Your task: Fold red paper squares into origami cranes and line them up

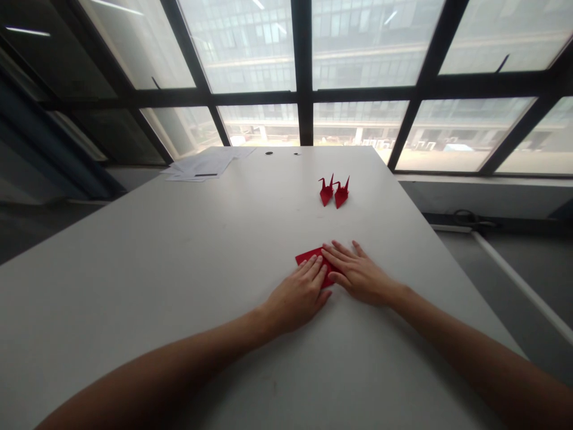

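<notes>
white papers [201, 166] stacked at the far left of the table [156, 251], well apart from the hands; two small dark dots [268, 153] near the far edge, too small to identify; left hand [298, 294] flat, palm down, fingers stretched out, gripping nothing, fingertips pressing on the near part of the red folded paper [308, 258]; red folded paper lies flat on the table right of centre, partly covered by both hands, its left corner showing; two red paper cranes [333, 192] stand upright further back, just beside each other, apart from the hands; right hand [360, 276] also flat, palm down, fingers spread and pointing left, resting on the right part of the paper, no grasp; fingertips of both hands almost meet over the paper; window [371, 54] with dark frames behind the table
</notes>
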Demonstrator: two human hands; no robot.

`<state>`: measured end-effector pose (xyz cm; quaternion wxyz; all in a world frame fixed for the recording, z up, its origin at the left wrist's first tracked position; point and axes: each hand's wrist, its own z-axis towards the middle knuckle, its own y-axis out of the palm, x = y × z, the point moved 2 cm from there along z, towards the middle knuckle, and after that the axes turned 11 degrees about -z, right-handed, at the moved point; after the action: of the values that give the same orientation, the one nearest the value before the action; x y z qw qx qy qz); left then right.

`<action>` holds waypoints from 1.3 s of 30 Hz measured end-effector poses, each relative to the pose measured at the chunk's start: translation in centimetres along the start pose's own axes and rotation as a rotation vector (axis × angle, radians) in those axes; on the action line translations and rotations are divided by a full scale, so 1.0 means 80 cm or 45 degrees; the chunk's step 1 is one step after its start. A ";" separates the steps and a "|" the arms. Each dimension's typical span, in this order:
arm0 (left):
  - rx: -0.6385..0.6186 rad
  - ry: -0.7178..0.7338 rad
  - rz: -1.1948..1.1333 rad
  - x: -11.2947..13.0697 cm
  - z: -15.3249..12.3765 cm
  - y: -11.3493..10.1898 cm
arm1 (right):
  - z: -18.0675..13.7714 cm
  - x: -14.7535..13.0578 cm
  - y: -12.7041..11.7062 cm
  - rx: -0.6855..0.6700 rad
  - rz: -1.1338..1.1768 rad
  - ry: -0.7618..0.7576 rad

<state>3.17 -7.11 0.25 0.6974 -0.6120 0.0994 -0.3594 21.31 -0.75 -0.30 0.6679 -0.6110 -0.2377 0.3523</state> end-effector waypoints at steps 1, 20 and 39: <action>0.001 0.006 -0.002 0.000 0.000 0.000 | 0.002 0.002 0.001 0.005 -0.018 0.040; -0.047 0.032 0.045 0.002 0.001 0.003 | 0.006 0.017 0.005 0.196 0.038 0.279; -0.154 0.046 0.267 0.025 -0.022 -0.002 | 0.001 0.005 0.000 -0.057 -0.080 -0.006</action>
<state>3.56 -9.73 0.62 0.6911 -0.6326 0.1969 -0.2888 21.52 -0.40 -0.35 0.6643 -0.6171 -0.2662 0.3271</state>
